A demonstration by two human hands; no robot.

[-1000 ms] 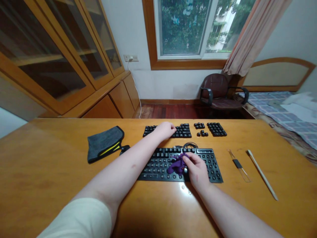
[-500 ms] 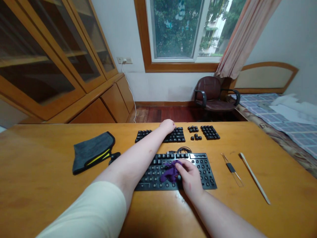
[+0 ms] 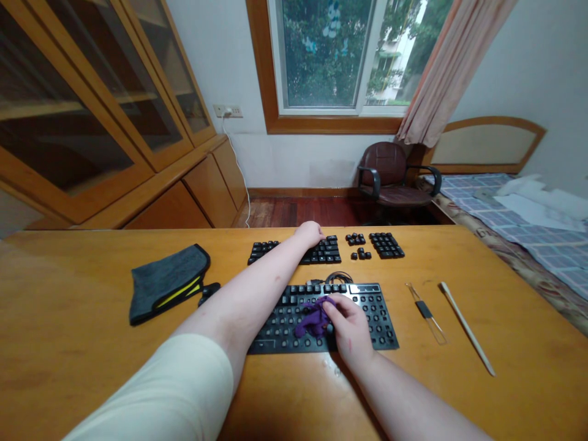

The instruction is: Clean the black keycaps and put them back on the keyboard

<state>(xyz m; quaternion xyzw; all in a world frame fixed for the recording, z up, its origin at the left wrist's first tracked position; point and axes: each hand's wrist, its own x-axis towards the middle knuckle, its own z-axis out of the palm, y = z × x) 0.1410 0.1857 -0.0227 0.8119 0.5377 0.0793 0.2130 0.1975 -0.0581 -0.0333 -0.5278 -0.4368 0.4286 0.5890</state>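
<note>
My right hand (image 3: pixel 351 327) is closed on a crumpled purple cloth (image 3: pixel 315 320), held over the middle of a black keyboard (image 3: pixel 386 334). Most switches of this keyboard are bare; keycaps remain along its top row. My left arm stretches across the keyboard's left part. At the far end of that arm, my left hand (image 3: pixel 310 234) is closed, its fingertips down among the loose black keycaps (image 3: pixel 328 250) laid out in rows. Whatever those fingers pinch is hidden. Smaller groups hold arrow-type keycaps (image 3: pixel 361 254) and number-pad keycaps (image 3: pixel 386 245).
A folded grey cloth (image 3: pixel 168 283) with yellow lining lies left. On the right are a wire keycap puller (image 3: pixel 423 310) and a long-handled brush (image 3: pixel 468 331). A coiled cable (image 3: pixel 339 277) sits behind the keyboard. Beyond the table (image 3: pixel 82 318) stands a brown armchair (image 3: pixel 386 171).
The whole view has shifted slightly, so things sit a little farther left. Both hands hold nearly the same places, the purple cloth still in my right hand.
</note>
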